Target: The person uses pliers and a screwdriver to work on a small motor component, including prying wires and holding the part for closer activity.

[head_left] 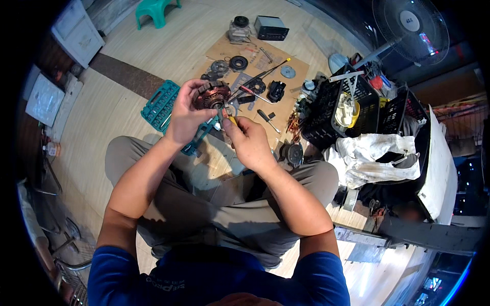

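My left hand point(186, 115) is closed round a motor core with copper windings point(213, 96), raised above the floor. In my right hand point(250, 140) is a yellow-handled tool point(233, 120), its front end against the lower side of the core. The fingers cover most of that tool, so its exact kind cannot be made out. Beneath and beyond the hands lies a cardboard sheet point(301, 69) with loose parts on it. Among them are a black ring point(238, 63), a red-handled screwdriver point(248, 90), a black housing point(276, 92) and a dark-handled screwdriver point(264, 116).
A teal socket-set case point(162, 102) lies open left of the cardboard. Beyond stand a car radio point(272, 28) and a green stool point(155, 11). On the right are a black crate point(326, 115), white cloth point(375, 160) and a standing fan point(408, 23). My crossed legs frame the near side.
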The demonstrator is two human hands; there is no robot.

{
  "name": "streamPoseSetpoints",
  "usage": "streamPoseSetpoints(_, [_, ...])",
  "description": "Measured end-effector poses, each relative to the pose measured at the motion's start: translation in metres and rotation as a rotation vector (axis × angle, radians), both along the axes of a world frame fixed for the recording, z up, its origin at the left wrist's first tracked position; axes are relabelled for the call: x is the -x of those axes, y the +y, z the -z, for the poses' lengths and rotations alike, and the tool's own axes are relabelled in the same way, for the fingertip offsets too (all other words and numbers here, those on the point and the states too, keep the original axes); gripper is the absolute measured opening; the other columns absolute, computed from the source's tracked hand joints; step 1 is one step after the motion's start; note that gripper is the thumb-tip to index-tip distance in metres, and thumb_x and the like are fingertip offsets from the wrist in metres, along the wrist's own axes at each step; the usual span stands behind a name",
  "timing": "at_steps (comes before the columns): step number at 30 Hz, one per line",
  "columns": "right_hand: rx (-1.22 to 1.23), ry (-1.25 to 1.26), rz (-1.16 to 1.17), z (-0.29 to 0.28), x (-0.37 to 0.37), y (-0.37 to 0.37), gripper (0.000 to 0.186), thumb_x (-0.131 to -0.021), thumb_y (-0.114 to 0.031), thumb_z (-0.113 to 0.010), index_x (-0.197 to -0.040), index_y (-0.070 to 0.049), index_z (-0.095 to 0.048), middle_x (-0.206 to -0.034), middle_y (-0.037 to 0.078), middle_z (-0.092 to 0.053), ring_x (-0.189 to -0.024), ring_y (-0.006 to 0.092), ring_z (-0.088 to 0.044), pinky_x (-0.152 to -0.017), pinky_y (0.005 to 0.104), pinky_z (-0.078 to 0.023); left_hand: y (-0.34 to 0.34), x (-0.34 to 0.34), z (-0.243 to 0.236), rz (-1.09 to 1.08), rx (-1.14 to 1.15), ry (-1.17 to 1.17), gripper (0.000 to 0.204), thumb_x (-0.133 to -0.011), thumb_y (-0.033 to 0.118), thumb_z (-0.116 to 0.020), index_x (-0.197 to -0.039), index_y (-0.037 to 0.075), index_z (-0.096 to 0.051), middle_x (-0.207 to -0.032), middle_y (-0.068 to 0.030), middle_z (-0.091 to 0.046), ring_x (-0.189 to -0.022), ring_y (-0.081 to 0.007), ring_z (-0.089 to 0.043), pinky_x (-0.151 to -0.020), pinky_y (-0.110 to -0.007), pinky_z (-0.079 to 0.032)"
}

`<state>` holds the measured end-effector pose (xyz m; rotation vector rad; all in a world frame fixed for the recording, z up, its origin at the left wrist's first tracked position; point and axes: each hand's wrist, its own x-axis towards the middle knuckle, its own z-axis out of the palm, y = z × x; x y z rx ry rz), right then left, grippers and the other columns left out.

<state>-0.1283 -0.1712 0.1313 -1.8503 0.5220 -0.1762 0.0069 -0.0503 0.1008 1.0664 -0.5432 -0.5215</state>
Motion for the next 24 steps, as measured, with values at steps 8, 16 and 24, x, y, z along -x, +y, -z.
streamPoseSetpoints(8, [0.046,0.011,0.000,0.001,0.000,-0.001,0.036,-0.089,-0.033,-0.060,-0.089,0.003,-0.064,-0.070,0.025,-0.062,-0.070,0.0411,-0.062,-0.065,0.0451,-0.047,0.000,0.002,0.007,-0.017,-0.017,-0.089,0.069,-0.071,-0.014,-0.068,-0.129,0.004,-0.036,-0.120,-0.0106,-0.051,-0.114,-0.0207,-0.055,-0.098,-0.032,-0.046])
streamPoseSetpoints(16, [0.200,0.091,-0.034,-0.018,0.003,-0.001,0.035,-0.085,-0.031,-0.062,-0.087,0.003,-0.063,-0.075,0.028,-0.062,-0.077,0.0442,-0.062,-0.070,0.0481,-0.049,0.000,0.002,0.010,-0.003,-0.029,-0.099,0.068,-0.071,-0.015,-0.067,-0.129,0.003,-0.036,-0.123,-0.0118,-0.051,-0.113,-0.0206,-0.055,-0.099,-0.032,-0.045])
streamPoseSetpoints(24, [0.298,-0.020,-0.011,-0.011,0.003,0.000,0.033,-0.085,-0.030,-0.064,-0.085,0.003,-0.063,-0.060,0.021,-0.057,-0.056,0.0354,-0.057,-0.057,0.0412,-0.045,-0.001,0.005,0.008,-0.007,-0.040,-0.064,0.068,-0.068,-0.016,-0.065,-0.127,0.002,-0.037,-0.120,-0.0102,-0.050,-0.114,-0.0190,-0.052,-0.099,-0.031,-0.044])
